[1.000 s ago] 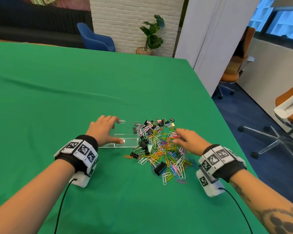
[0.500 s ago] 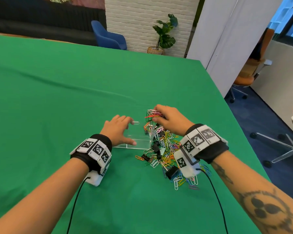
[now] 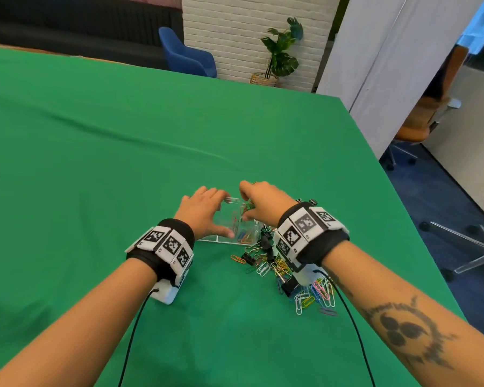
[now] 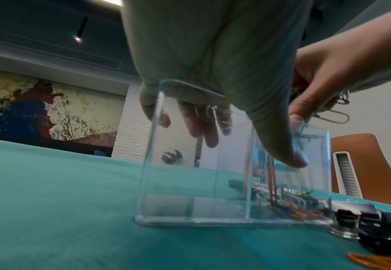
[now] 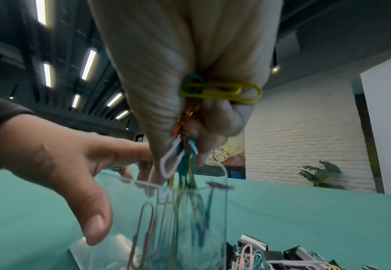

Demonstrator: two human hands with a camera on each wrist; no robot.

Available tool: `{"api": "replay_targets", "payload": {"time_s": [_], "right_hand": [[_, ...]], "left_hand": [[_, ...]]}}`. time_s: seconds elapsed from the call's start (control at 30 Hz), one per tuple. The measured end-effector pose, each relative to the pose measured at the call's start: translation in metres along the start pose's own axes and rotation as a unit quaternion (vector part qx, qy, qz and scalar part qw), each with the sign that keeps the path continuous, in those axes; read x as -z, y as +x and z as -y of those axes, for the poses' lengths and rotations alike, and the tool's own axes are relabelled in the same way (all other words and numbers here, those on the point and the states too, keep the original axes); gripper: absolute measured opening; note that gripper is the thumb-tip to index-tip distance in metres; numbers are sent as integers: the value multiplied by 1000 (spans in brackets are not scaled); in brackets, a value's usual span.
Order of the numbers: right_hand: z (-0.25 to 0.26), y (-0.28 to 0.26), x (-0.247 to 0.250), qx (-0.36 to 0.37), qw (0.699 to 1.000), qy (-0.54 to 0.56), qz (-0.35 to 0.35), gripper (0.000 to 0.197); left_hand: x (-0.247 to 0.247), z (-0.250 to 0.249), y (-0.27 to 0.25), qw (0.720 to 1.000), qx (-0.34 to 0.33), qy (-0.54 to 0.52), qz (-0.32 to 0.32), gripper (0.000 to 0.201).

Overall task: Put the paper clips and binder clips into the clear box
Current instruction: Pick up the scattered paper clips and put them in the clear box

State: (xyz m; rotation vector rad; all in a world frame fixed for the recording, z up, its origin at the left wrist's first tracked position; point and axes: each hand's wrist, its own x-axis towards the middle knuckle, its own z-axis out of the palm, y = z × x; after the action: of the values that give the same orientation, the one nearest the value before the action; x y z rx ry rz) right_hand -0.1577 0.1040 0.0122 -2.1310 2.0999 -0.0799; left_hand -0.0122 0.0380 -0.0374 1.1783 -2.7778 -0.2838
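Head view: left hand point(image 3: 204, 216) steadies box point(image 3: 235, 233) on desk point(image 3: 123, 163), thumb on near wall, fingers over far rim. Right hand point(image 3: 263, 205) over box opening, bunched on clips. Few clips at box bottom; pile point(image 3: 291, 277) beside box, right, mostly untouched.

Left wrist view: box point(image 4: 189, 182) upright; compartment under right hand holds few coloured clips, other looks empty. Binder clips point(image 4: 363, 222) outside, just beside the box.

Right wrist view: right fingers point(image 5: 212, 124) pinch paper clips point(image 5: 185, 157), some falling in. Judgement: task early, most left.

Right hand point(image 3: 263, 203) carried paper clips point(image 5: 185, 157) from pile to over clear box point(image 4: 233, 182); some now inside.
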Motion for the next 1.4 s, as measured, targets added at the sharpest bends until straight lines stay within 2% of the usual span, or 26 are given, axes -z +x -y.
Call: {"api": "replay_targets", "payload": {"time_s": [0.13,0.3,0.5,0.6,0.77,1.1,1.17,1.3,1.37,1.4], "right_hand": [[4,6,4,-12,1000,20,-10,43],[11,19,5,0,999,45,-11,42],[12,26,2,0,987,157,-38,13],[13,26,1,-4,974,226,-12,27],[8,24,1,-9,959,282,20,41],[-15,7,-1,2,923,385,21,44],[-19,3,-1,8,920,391,10,44],[-36,-13,5,-6,912,406,-63,40],[-58,-27,4,-49,929,356,-89,32],[-71,-35,2,-77,945,309,-78,31]], "left_hand": [[0,-1,0,1000,-1,0,4,81],[0,0,0,1000,1,-2,7,83],[1,-1,0,1000,2,5,9,78],[1,-1,-1,1000,-3,3,3,76],[2,-1,0,1000,-4,-4,6,79],[0,0,-1,1000,-3,-2,-2,83],[0,-1,-1,1000,-3,-3,0,83],[0,-1,0,1000,-6,-3,-1,82],[-1,0,0,1000,-7,-3,0,81],[-1,0,0,1000,-7,-2,0,81]]}}
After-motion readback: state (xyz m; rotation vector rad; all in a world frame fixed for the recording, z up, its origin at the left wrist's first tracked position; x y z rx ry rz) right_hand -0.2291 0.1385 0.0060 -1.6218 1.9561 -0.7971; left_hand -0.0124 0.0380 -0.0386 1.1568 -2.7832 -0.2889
